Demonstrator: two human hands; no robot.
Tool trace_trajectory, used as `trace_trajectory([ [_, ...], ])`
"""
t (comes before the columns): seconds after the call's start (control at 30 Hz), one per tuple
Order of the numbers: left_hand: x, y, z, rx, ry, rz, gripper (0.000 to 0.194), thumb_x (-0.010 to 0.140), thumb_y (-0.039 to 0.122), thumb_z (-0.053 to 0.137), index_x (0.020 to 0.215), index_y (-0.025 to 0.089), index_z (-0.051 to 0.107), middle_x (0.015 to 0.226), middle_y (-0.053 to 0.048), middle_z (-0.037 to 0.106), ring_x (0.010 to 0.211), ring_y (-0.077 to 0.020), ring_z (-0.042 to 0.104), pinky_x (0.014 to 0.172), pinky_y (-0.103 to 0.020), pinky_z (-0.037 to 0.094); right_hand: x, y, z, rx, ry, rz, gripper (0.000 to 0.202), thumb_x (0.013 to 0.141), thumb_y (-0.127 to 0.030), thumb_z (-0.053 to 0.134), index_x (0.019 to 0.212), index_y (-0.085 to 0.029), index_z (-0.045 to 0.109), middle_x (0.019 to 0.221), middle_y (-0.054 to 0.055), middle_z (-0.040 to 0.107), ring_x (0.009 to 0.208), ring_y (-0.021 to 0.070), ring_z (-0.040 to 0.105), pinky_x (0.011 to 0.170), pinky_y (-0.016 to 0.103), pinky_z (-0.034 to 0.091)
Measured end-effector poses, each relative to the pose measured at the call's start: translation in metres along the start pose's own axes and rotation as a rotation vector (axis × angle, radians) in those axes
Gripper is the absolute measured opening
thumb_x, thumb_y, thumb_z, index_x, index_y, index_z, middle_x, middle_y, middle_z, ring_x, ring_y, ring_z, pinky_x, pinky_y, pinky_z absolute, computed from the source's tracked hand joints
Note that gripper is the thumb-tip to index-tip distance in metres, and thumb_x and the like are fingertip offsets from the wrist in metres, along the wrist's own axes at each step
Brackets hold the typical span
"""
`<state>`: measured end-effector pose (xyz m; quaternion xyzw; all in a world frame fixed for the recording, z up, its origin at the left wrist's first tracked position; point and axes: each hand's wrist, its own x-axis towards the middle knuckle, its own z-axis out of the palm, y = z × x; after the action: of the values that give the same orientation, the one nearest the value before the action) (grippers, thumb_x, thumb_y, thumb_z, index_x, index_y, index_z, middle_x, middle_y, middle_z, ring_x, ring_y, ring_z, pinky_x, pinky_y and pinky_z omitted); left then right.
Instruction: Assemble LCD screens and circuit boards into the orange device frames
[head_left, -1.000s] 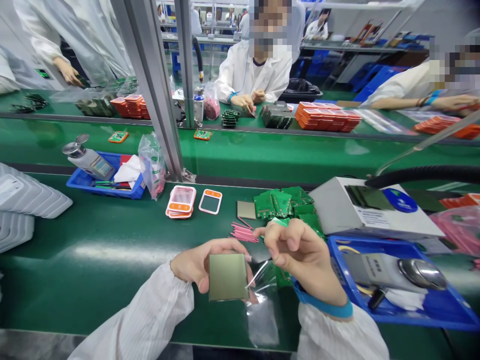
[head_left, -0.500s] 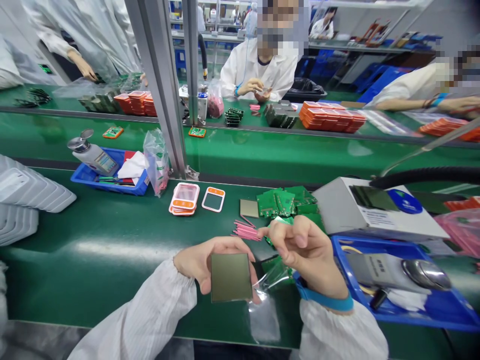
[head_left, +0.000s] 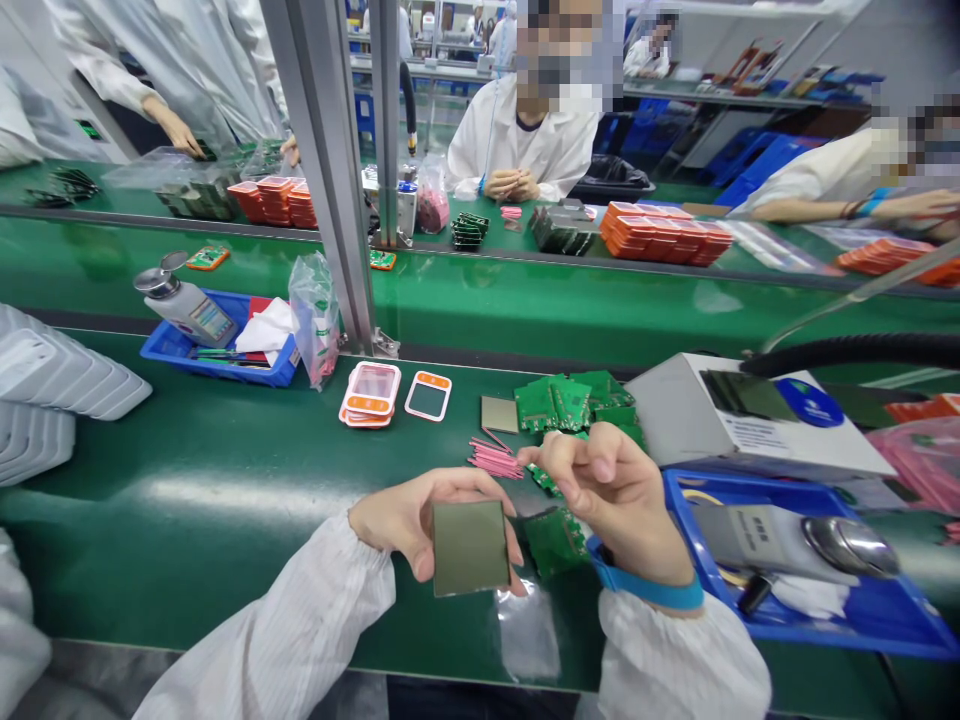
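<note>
My left hand grips a square grey-olive display panel by its edges, its flat face toward me. To the right, my right hand is raised with its fingers loosely bent and apart, and nothing shows in it. Its index fingertip is close to a bundle of thin pink strips; contact cannot be told. Below that hand lies a green circuit board. Clear plastic film lies at the table's front, below the panel. Another square panel rests beside a pile of green circuit boards.
White-and-orange frames are stacked beside a single frame. A blue tray with a dispenser bottle stands right, before a white box. Another blue tray stands left. A metal post rises ahead; co-workers sit beyond the conveyor.
The clear film stretched between the panel and my right hand is no longer visible there. The panel has shifted slightly right and up. Orange-framed boards on the conveyor have moved left.
</note>
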<state>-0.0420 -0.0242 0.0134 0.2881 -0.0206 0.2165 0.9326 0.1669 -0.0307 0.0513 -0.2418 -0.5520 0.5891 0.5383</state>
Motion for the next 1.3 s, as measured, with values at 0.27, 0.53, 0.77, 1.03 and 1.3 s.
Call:
trace_trajectory([
  [0.27,0.001,0.002,-0.002,0.066,0.003,-0.021,0.071,0.052,0.028,0.09,0.115,0.017,0.059,0.105,-0.01,0.067,0.098,-0.0281,0.067,0.094,-0.046,0.046,0.001,0.003,-0.003,0.006,0.087,-0.043,0.025,0.085,-0.019,0.065,0.078,-0.026,0.043,0.066,-0.007,0.052,0.069,0.0124,0.055,0.092,0.044,0.049],
  [0.53,0.003,0.006,-0.011,0.122,0.177,0.036,0.068,0.053,0.028,0.088,0.113,0.015,0.06,0.101,-0.012,0.068,0.094,-0.0288,0.068,0.091,-0.046,0.046,0.013,0.011,-0.002,-0.234,0.396,-0.194,0.02,0.082,-0.018,0.068,0.081,-0.024,0.048,0.074,-0.006,0.056,0.065,0.0095,0.056,0.093,0.041,0.05],
  [0.77,0.001,0.011,-0.014,0.125,0.23,0.116,0.066,0.058,0.029,0.085,0.117,0.016,0.059,0.102,-0.01,0.068,0.099,-0.0287,0.067,0.095,-0.044,0.045,-0.048,0.008,0.01,-0.343,0.536,-0.118,0.018,0.083,-0.019,0.066,0.086,-0.025,0.049,0.075,-0.003,0.055,0.066,0.011,0.056,0.068,0.026,0.05],
  [1.03,0.004,0.008,-0.013,0.097,0.246,0.062,0.068,0.055,0.029,0.086,0.116,0.015,0.058,0.103,-0.011,0.068,0.098,-0.0302,0.067,0.099,-0.049,0.041,-0.132,0.051,0.03,-0.476,0.472,0.215,0.007,0.09,-0.023,0.055,0.093,-0.024,0.049,0.074,-0.002,0.056,0.068,0.013,0.056,0.063,0.025,0.047],
  [1.3,0.003,0.006,-0.018,0.123,0.285,0.035,0.069,0.057,0.028,0.085,0.118,0.016,0.056,0.106,-0.012,0.067,0.1,-0.032,0.066,0.1,-0.051,0.038,-0.143,0.06,0.024,-0.563,0.558,0.227,0.007,0.09,-0.024,0.053,0.092,-0.023,0.047,0.074,-0.002,0.055,0.068,0.0138,0.057,0.063,0.026,0.047],
])
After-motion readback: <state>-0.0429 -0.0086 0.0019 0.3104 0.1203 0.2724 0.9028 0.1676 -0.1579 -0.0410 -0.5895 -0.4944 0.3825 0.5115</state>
